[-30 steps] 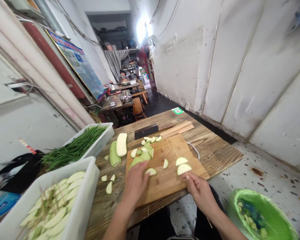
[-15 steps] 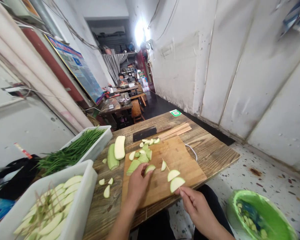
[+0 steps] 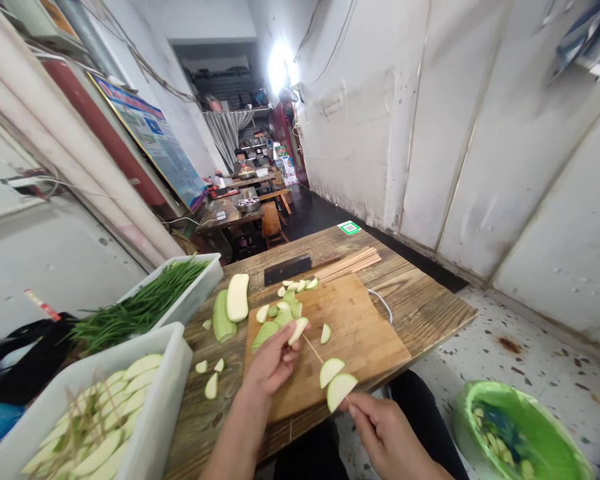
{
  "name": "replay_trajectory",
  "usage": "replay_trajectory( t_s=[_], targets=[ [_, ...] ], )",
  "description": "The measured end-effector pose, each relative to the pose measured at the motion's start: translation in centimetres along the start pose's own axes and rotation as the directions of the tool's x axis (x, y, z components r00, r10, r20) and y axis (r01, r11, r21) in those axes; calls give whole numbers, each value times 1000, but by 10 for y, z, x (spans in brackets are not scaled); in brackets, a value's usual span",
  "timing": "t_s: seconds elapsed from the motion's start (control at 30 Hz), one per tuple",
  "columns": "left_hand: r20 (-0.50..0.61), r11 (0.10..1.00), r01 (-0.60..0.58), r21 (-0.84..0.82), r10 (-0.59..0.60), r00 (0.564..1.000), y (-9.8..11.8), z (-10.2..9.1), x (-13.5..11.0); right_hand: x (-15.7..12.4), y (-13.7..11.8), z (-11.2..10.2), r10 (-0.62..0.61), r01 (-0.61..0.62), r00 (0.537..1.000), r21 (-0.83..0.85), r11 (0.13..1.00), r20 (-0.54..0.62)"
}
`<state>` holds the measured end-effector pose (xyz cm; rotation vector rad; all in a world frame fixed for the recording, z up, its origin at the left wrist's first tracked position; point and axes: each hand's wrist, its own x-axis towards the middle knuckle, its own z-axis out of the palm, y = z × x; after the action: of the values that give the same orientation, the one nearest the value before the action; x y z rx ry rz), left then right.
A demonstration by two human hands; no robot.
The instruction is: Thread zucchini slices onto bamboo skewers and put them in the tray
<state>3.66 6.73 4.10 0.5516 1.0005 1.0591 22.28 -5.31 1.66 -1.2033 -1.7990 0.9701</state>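
Left hand [image 3: 270, 363], low on the cutting board [image 3: 360, 327] a second ago, now pinches a lifted squash slice [image 3: 298, 329] at the tip of the skewer [image 3: 313, 349]; right hand [image 3: 385, 433] pinches the skewer's butt, two slices [image 3: 336, 381] already threaded, so the threading is under way.

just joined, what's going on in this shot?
A person is threading pale green vegetable slices onto a skewer over a cutting board. The right hand pinches the skewer's near end, with two slices already on it. The left hand holds another slice at the skewer's tip. A cleaver and a bundle of sticks lie behind the board; a white tray at left holds skewered slices.
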Motion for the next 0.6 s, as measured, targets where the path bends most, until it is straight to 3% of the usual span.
replay_trajectory(
  t_s=[0.6],
  targets=[
    [-9, 997, -13, 81, 14, 1000, -3, 5, -4, 2, 3, 1, 2, -3, 1000, 30, 1000, 14]
  ],
)
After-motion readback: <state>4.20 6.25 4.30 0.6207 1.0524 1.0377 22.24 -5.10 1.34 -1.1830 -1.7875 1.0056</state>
